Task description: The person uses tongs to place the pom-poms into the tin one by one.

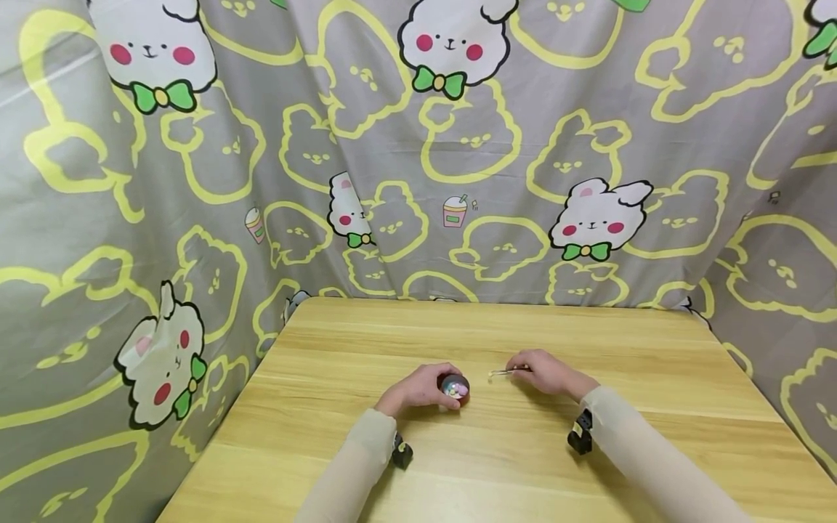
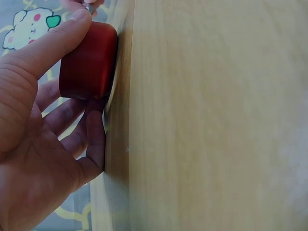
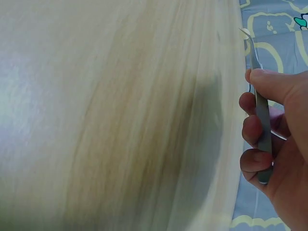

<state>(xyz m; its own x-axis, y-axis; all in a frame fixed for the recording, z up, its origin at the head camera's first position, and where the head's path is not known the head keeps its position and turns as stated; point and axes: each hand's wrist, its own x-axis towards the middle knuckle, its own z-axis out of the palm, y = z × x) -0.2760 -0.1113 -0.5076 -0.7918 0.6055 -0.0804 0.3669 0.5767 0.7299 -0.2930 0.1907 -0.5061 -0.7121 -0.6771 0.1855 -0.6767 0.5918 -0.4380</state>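
Note:
My left hand [image 1: 421, 387] holds a small red round container [image 2: 89, 60] on the table, with thumb and fingers on opposite sides of its wall. Colourful little pieces [image 1: 458, 391], pink, white and teal, show inside its open top in the head view; their kind is too small to tell. To the right, my right hand [image 1: 549, 372] grips a pair of metal tweezers [image 3: 263, 115] with its fingers curled round them. Their curved tips point left toward the container, a short way apart from it. A tiny pale piece [image 3: 246, 34] shows at the tips.
Both hands are over a light wooden table [image 1: 366, 327]. Grey curtains [image 1: 405, 145] with cartoon animals hang behind it and at both sides. A black camera mount sits on each wrist, under the pale sleeves [image 1: 353, 457].

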